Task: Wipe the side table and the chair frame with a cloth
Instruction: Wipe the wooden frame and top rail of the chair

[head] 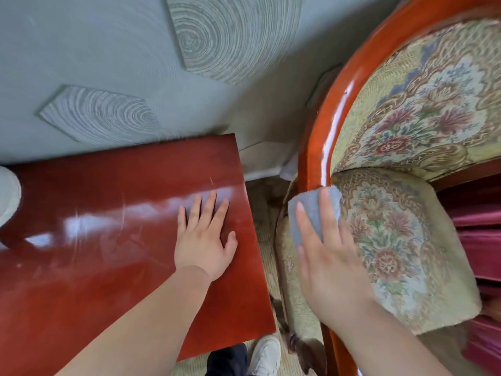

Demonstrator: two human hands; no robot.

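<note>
A glossy red-brown side table [95, 240] fills the lower left. My left hand [206, 237] lies flat on its right part, fingers spread, holding nothing. To the right stands a chair with a shiny red-brown curved frame [333, 109] and floral upholstery [393, 234]. My right hand [328, 256] presses a folded blue-grey cloth [311, 213] against the seat edge, just below the bottom of the frame's upright. Most of the cloth lies under my fingers.
A grey-green wall with ringed hexagon panels [230, 33] stands behind the table. A white rounded object [8, 194] sits at the table's left edge. Dark red fabric [479, 240] lies right of the chair seat. My white shoe [265, 354] shows on the floor between table and chair.
</note>
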